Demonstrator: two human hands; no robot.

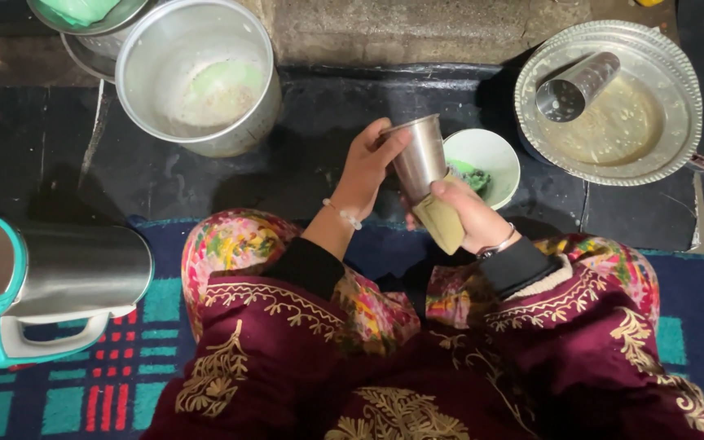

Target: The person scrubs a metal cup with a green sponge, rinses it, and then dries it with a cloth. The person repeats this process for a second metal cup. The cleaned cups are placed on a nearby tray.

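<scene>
L hand [366,167] grips steel cup [419,156], R hand [468,213] presses sponge [440,222] (cup tilted).

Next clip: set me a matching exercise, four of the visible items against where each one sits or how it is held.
Things:
1. small steel tumbler
2. second steel tumbler
3. small white bowl with green residue
4. teal and steel kettle

Places or states:
A. lying on its side in the round embossed metal tray
B. lying on the patterned rug, far left
C. gripped at the rim by the left hand, the right hand pressing a pale cloth to it
D. on the dark floor just beyond the right hand

Pairs: 1-C, 2-A, 3-D, 4-B
</scene>
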